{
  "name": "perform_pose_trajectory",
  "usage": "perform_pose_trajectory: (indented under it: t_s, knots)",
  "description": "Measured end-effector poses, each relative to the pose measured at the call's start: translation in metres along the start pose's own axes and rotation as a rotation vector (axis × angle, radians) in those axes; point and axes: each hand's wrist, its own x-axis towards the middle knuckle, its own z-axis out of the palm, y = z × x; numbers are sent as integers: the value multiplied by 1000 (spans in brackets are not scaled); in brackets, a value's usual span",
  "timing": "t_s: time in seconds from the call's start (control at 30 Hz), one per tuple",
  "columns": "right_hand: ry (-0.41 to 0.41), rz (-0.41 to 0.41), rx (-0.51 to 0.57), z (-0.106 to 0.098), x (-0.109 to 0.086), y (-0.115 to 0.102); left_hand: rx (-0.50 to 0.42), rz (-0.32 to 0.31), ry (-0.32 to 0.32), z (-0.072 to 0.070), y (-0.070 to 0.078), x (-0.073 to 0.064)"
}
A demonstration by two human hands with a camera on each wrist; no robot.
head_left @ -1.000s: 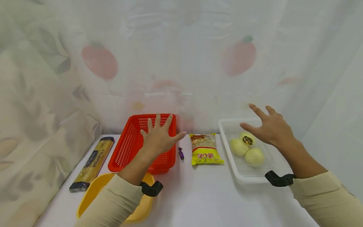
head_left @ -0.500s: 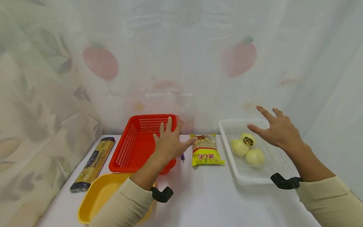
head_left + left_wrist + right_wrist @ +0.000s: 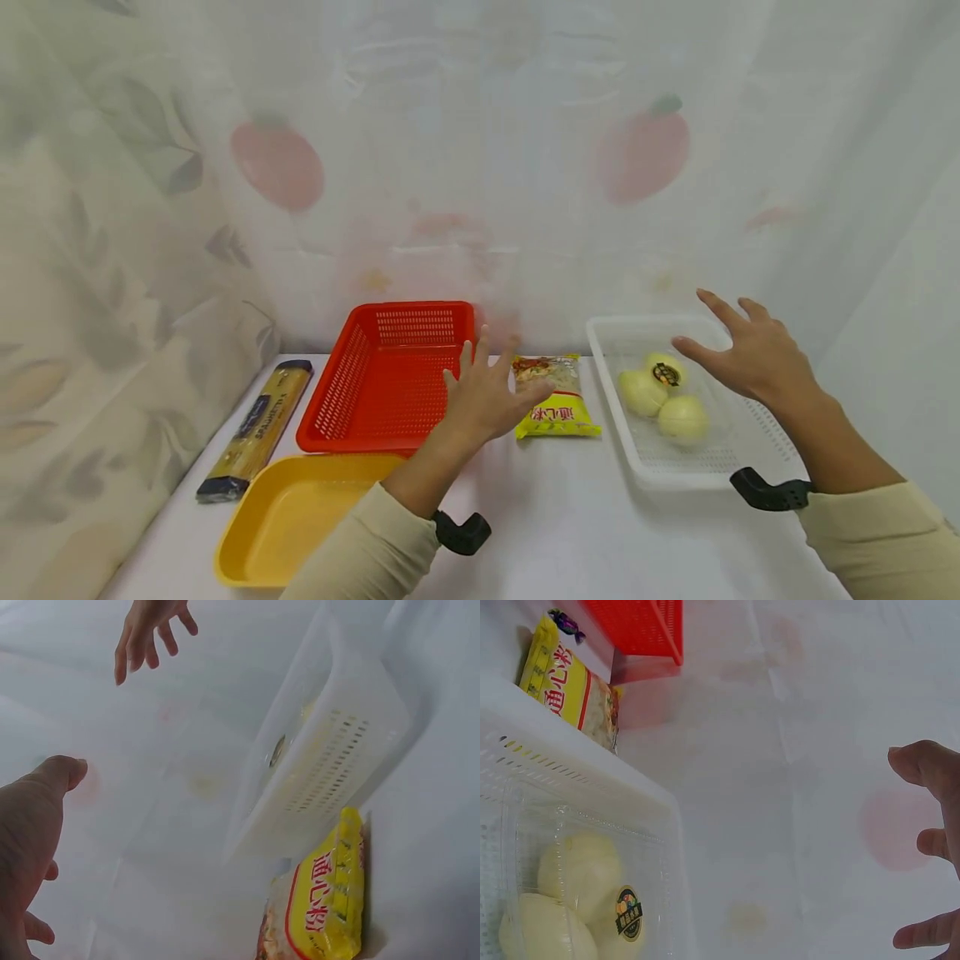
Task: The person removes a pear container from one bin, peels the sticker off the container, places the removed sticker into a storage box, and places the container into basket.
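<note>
We count one spaghetti pack, one yellow basin, one red basket; the left hand, fingers spread free, has one yellow packet at three o'clock; one white basket, holding three pale spheres, sits at eight o'clock from the right hand, fingers released.

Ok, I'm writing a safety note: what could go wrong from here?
The small purple-wrapped item, out of sight in the head view, might get knocked unnoticed by the left hand.

That hand also partly covers the yellow packet in the head view, so a grasp might be misjudged.

The pale round items in the clear container could roll if the white basket tips.
</note>
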Motion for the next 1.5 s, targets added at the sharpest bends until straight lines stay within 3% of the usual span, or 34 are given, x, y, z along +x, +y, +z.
perform_pose_trajectory:
  t_s: [0.57,0.97,1.3,1.5]
  knots:
    - [11,-32,22,22,-8,26,-13,40,-8,36,20,-16]
    - [-16,-23,42,37,-11,44,-121,42,-82,68,35,-26]
    - [-12,-24,73,49,-12,57,-171,70,-155,90,45,-32]
    - [-22,-10,79,54,-14,64,-167,80,-165,104,54,-32]
